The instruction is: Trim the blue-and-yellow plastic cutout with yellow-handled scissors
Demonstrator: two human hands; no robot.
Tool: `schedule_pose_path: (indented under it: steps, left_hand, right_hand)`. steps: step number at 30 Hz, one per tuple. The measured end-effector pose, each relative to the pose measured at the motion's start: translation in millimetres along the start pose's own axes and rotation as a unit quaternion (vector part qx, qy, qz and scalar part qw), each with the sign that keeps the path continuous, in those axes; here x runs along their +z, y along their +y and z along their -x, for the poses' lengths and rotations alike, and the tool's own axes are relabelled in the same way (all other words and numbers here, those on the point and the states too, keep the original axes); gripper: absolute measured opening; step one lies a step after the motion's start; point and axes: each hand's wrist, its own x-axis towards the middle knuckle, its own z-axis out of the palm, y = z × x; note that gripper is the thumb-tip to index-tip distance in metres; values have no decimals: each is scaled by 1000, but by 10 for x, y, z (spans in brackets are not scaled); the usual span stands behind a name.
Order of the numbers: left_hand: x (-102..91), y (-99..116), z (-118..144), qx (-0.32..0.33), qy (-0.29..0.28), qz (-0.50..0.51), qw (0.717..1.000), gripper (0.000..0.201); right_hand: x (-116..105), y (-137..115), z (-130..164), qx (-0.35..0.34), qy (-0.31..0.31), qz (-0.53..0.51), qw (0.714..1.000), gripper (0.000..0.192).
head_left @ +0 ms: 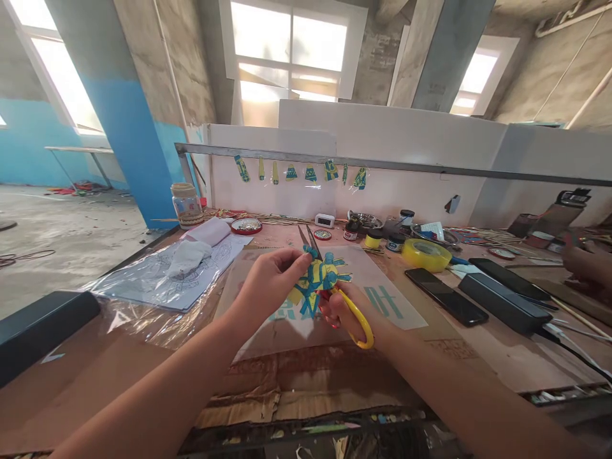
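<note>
In the middle of the head view, my left hand [272,277] pinches a blue-green and yellow cut-out [321,275] with spiky, fringed edges. My right hand [351,312] is closed around the yellow handles of a pair of scissors [358,319]. The scissor blades point away from me, up behind the cut-out's top edge, and look parted. Part of the lower blades is hidden by the cut-out. Both hands hover over a pale sheet [406,313] printed with large teal characters, which lies on cardboard.
Similar cut-out pieces [331,169] hang from a metal rail. To the left are drawings [224,264] under plastic and a jar [186,205]. On the right lie yellow tape [425,255], paint jars [373,238], a phone [444,296] and a black box [504,303]. Another person's hand [586,258] shows far right.
</note>
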Motion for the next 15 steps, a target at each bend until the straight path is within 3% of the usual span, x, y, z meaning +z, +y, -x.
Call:
schedule_pose_path:
  steps: [10,15]
  left_hand:
    - [10,2,13,27,-6,-12,1000,38]
    - [-52,-5,-4,37,-7,-60,997,40]
  right_hand:
    - [-7,-50,21,15,4,-24,1000,78]
    - [-21,-49,-37,5,-8,-73,997,69]
